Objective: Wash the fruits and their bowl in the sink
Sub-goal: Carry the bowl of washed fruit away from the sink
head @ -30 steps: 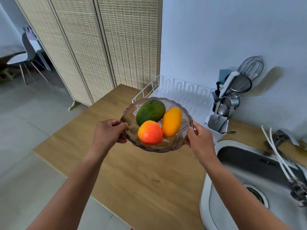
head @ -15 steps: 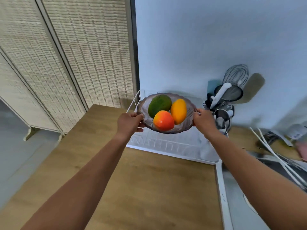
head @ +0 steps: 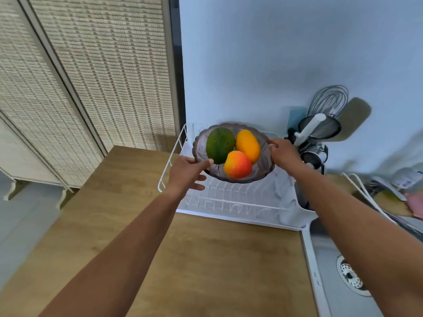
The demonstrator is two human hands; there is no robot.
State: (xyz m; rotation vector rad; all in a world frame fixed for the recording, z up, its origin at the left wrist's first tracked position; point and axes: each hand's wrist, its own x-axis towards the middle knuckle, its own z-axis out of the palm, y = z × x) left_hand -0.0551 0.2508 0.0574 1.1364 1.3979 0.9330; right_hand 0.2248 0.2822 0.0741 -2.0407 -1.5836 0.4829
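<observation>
- Three fruits show in the head view, and all of them lie in the bowl (head: 261, 176): a green fruit (head: 220, 145), a yellow fruit (head: 247, 144) and a red-orange fruit (head: 237, 164), packed so that they touch one another.
- The bowl, tinted and translucent with a scalloped rim, is over the white dish rack (head: 229, 200), towards the rack's far end by the wall. Whether its base rests on the wires or hangs just above them cannot be told.
- The right hand (head: 283, 152) grips the bowl's right rim, with its fingers curled over the edge.
- The left hand (head: 187, 172) is at the left rim with its fingers straight and spread. Only the thumb tip seems to touch the edge, so this hand holds nothing.
- The sink (head: 327, 259) sits at the lower right of the view, well apart from the bowl and partly hidden by the right forearm. Its drain (head: 350, 275) is visible, nothing lies in the part of the basin that shows, and no running water is seen.
- As a judgement, none of the washing has begun: the fruits are together in the bowl, away from the basin, and no wetness shows on them.
- Everything appears to be left to do: bringing the fruits and the bowl to the sink, then rinsing each fruit and the bowl itself.
- A utensil holder (head: 313, 154) stands just beside the rack on the right, and a wooden countertop (head: 194, 259) fills the foreground.
</observation>
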